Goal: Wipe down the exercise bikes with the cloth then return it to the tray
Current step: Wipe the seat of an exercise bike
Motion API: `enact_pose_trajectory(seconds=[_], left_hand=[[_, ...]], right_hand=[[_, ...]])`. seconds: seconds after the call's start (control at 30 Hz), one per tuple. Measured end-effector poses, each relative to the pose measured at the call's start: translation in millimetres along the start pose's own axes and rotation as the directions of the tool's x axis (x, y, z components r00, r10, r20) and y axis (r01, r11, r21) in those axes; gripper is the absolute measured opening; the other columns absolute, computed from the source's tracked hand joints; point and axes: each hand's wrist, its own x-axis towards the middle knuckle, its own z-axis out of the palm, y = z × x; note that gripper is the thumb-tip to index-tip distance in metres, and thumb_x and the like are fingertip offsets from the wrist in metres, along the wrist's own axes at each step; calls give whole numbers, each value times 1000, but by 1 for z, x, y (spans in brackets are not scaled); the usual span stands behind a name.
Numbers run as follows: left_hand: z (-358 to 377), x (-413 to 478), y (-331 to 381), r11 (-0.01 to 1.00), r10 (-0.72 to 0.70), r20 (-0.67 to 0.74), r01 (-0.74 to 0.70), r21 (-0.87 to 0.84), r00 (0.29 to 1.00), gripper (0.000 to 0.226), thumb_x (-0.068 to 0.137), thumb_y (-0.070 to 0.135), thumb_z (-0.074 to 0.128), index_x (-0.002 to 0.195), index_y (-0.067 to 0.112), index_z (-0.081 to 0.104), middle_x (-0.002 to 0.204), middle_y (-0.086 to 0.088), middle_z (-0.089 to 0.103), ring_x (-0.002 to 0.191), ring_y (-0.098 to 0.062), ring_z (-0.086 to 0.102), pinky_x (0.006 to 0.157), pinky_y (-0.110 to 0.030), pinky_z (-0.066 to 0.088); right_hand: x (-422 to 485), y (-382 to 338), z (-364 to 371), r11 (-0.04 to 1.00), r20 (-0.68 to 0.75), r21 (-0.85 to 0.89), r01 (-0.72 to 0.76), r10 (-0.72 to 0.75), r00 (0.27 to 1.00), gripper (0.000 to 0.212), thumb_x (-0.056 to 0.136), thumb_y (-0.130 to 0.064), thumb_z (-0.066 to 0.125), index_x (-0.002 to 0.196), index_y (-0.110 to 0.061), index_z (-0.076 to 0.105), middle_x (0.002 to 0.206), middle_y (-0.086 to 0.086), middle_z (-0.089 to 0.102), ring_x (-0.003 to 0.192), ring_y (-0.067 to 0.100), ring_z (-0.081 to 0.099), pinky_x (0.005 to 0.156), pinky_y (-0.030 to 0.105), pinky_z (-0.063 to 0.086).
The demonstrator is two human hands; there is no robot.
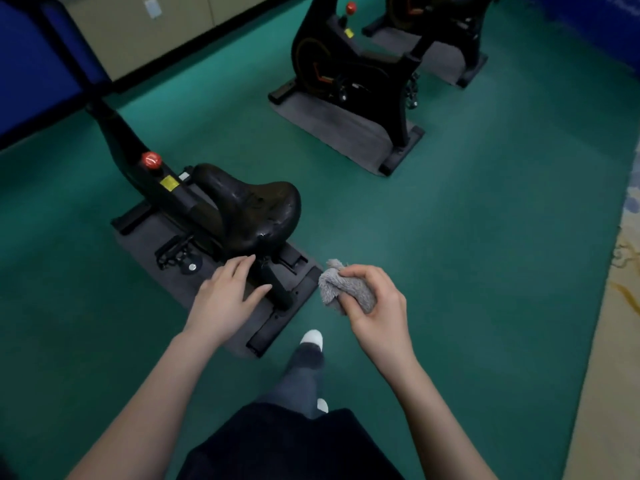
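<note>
Green gym flooring (pixel 485 237) holds three bikes, nearest saddle (pixel 256 209) glistening, while right hand (pixel 375 303) clutches cloth (pixel 343 289), left hand (pixel 227 299) spread open, tray unseen.

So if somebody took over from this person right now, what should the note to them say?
Right hand grips the bunched grey cloth, clear of the bikes.
Left hand is open, fingers straight, over the rear of the nearest bike.
Its seat looks shiny, perhaps wiped. A second bike and a third bike stand beyond.
Left to do: finish wiping, then return the cloth to the tray, which is not in view.
</note>
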Motion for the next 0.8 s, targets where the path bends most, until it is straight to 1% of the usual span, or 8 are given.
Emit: enact_pose_trajectory(seconds=[0.2, 0.3, 0.4, 0.47, 0.53, 0.63, 0.73, 0.8], left_hand=[[7, 22, -4, 989, -148, -11, 147, -29, 989, 67, 93, 55, 38, 147, 16, 27, 149, 0, 34, 135, -20, 34, 103, -40, 36], [9, 32, -12, 963, -258, -14, 256, -86, 966, 68, 93, 54, 41, 147, 15, 27, 149, -3, 35, 133, -23, 35, 103, -43, 38], [8, 44, -20, 933, -342, -32, 335, -133, 939, 71, 92, 54, 43, 148, 14, 26, 149, -5, 35, 132, -26, 37, 101, -44, 38], [5, 52, -20, 932, -345, -44, 337, -132, 937, 73, 91, 55, 44, 148, 13, 25, 149, -6, 34, 133, -26, 36, 100, -44, 38], [2, 59, -21, 919, -376, -59, 364, -152, 925, 76, 90, 57, 44, 148, 13, 24, 149, -5, 33, 133, -26, 36, 101, -44, 38], [3, 61, -18, 885, -436, -65, 415, -210, 897, 80, 87, 60, 45, 149, 15, 21, 150, -3, 31, 134, -25, 34, 102, -44, 37], [7, 62, -14, 838, -510, -62, 479, -263, 858, 85, 85, 63, 47, 149, 15, 20, 150, -2, 29, 135, -24, 32, 104, -44, 35], [10, 62, -11, 807, -550, -56, 514, -291, 833, 87, 83, 64, 48, 150, 16, 19, 151, -1, 28, 136, -22, 31, 106, -43, 34]], right_hand=[[46, 16, -5, 1000, 87, -3, 22, -21, 996, 45, 76, 4, 69, 92, -37, 59, 100, -18, 62, 99, -7, 56, 86, 3, 36], [77, 23, -4, 999, 135, -21, 45, -42, 990, 49, 75, 5, 70, 91, -40, 58, 100, -17, 63, 98, -8, 56, 85, 3, 36], [109, 28, 2, 998, 189, -21, 66, -61, 980, 49, 75, 5, 71, 90, -40, 58, 100, -13, 64, 97, -9, 56, 83, 1, 35], [123, 29, 7, 998, 203, -16, 65, -60, 977, 48, 76, 4, 71, 89, -40, 57, 100, -10, 65, 97, -8, 56, 82, 2, 36], [138, 30, 16, 997, 258, -14, 79, -73, 963, 45, 76, 3, 70, 90, -38, 58, 100, -8, 66, 97, -7, 57, 82, 2, 36], [159, 28, 28, 995, 341, -7, 103, -95, 935, 39, 76, 4, 70, 94, -30, 62, 102, -7, 66, 97, -7, 57, 83, 3, 37], [183, 26, 42, 989, 427, -2, 150, -135, 894, 36, 78, 4, 69, 101, -23, 66, 105, -7, 65, 100, -10, 55, 86, 1, 34], [202, 24, 52, 983, 476, 1, 183, -161, 864, 34, 79, 4, 68, 105, -18, 68, 107, -5, 65, 101, -8, 56, 87, 1, 34]])
